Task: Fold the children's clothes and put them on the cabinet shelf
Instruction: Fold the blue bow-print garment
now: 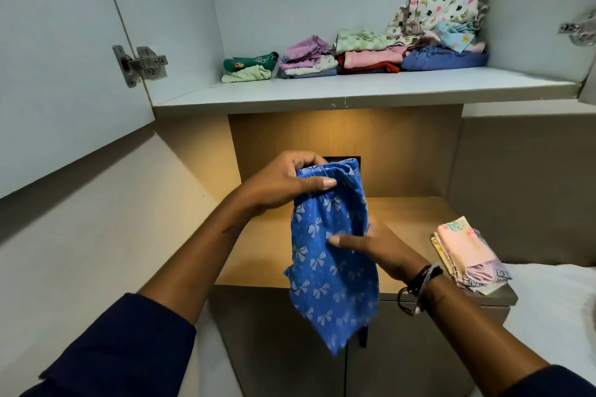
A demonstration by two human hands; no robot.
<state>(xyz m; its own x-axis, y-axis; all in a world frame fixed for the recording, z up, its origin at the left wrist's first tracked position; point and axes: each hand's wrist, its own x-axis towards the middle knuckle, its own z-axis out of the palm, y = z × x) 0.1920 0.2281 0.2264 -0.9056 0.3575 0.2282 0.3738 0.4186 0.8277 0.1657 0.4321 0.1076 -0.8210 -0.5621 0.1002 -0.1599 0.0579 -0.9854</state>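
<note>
Two grips hold the blue bow-printed cloth garment (332, 271) in the air over the front edge of the lit wooden desk (406, 213). My left grip (283, 180) pinches its elastic top, and my right grip (377, 245) pinches it midway down. Folded pastel children's clothes (354, 55) line the back of the white cabinet shelf (354, 90). A small pink-and-yellow folded pile (467, 255) lies at the desk's right edge.

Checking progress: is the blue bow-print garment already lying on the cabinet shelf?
No, the left hand and the right hand hold the blue bow-print garment hanging well below the cabinet shelf.
</note>
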